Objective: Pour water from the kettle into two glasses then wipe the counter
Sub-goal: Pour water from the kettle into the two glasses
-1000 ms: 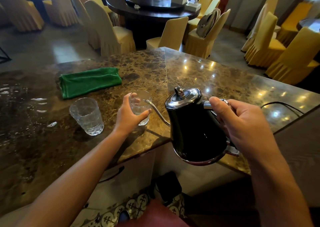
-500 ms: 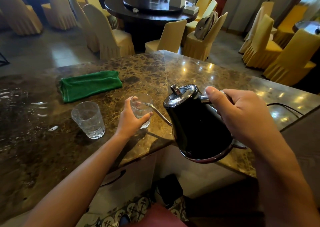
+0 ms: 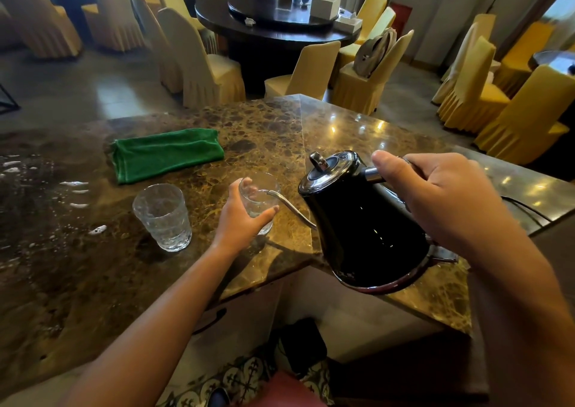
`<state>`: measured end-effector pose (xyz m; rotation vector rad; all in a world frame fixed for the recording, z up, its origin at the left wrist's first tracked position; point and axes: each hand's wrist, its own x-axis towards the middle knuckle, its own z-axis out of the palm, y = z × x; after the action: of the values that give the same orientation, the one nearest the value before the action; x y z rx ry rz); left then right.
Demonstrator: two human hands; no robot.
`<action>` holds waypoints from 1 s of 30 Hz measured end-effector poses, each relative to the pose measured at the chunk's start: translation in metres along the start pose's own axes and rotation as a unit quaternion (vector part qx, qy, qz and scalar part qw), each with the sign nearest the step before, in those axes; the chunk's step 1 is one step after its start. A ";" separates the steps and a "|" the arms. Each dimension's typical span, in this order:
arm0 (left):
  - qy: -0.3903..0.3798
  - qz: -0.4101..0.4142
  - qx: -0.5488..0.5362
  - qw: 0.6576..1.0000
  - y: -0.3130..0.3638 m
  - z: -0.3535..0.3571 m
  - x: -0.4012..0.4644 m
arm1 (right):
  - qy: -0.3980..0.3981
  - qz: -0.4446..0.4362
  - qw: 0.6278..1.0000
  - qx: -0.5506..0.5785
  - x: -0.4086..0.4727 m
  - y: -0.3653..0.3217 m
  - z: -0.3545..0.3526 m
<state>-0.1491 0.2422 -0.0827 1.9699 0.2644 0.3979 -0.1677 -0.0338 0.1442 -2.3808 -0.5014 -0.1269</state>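
Here, I had the right hand (image 3: 435, 198) wrapped around the handle of the black kettle (image 3: 364, 229), thumb laid along the top near the lid, and the kettle hung tilted to the left above the near edge of the marble counter (image 3: 357, 132). Its thin spout (image 3: 289, 204) reached over the rim of the smooth glass (image 3: 259, 199), with the tip inside the mouth. My left hand (image 3: 239, 223) curled around that glass from the near side, fingers and thumb pressing its wall, steadying it on the counter. The textured glass (image 3: 163, 216) stood just to the left, apart from the hand; I could not tell how much water either one held. The folded green cloth (image 3: 166, 154) lay farther back and left, untouched, with pale wet patches (image 3: 74, 188) on the dark stone at the far left.

The risks I judged were these: tipping the kettle too steeply could loosen the lid or send water over the rim; the spout could knock the glass if my right wrist drifted; and the kettle's base, hanging close to the counter edge, could clip it on the way down.
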 end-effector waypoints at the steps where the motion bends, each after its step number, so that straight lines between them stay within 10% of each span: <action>1: 0.001 0.000 -0.001 1.000 0.000 0.000 0.000 | -0.001 -0.002 1.000 -0.001 0.000 0.000 0.000; 30: 0.011 0.004 -0.009 1.000 0.000 0.004 -0.001 | 0.016 0.029 0.997 0.073 -0.021 0.029 0.011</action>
<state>-0.1482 0.2389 -0.0843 1.9511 0.2660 0.4261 -0.1766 -0.0534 0.1134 -2.2437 -0.4126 -0.0992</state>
